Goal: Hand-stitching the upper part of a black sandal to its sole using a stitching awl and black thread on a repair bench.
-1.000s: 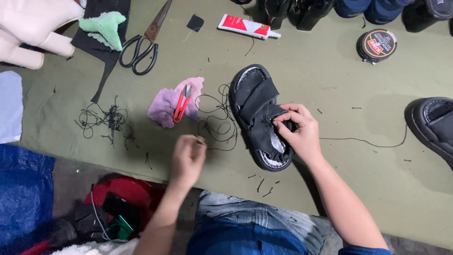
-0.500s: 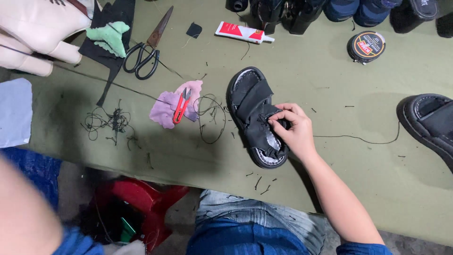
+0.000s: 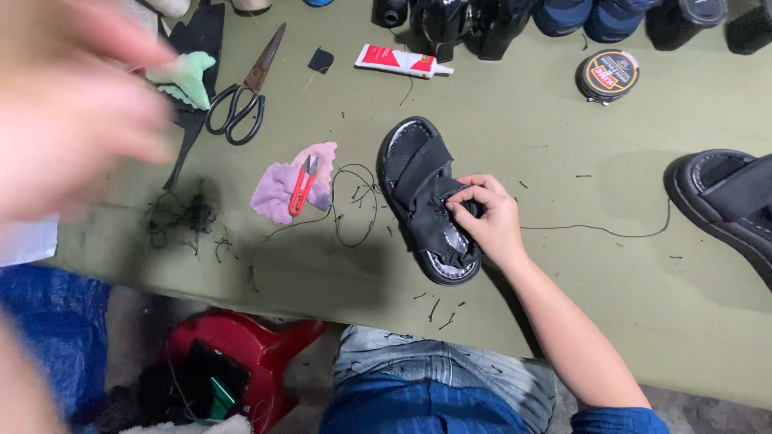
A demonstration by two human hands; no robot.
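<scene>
A black sandal (image 3: 408, 157) lies on the olive-green table (image 3: 563, 161) in front of me. My right hand (image 3: 489, 223) pinches the sandal's middle strap, with fingertips pressed on the fabric. My left hand (image 3: 72, 112) is raised close to the camera at the upper left, so blurred that I cannot make out its fingers or anything in them. A loose black thread (image 3: 354, 201) loops on the table left of the sandal. Another stretch of black thread (image 3: 603, 231) runs right from my right hand.
Red thread snips (image 3: 303, 185) rest on a pink cloth (image 3: 273, 197). Large scissors (image 3: 241, 100), a green cloth scrap (image 3: 189, 76), a glue tube (image 3: 402, 62) and a polish tin (image 3: 607, 76) lie farther back. A second sandal (image 3: 724, 201) sits at the right edge, a red stool (image 3: 241, 354) below.
My left hand has risen from the table's front edge up and to the left, close to the camera. My right hand has stayed on the sandal strap.
</scene>
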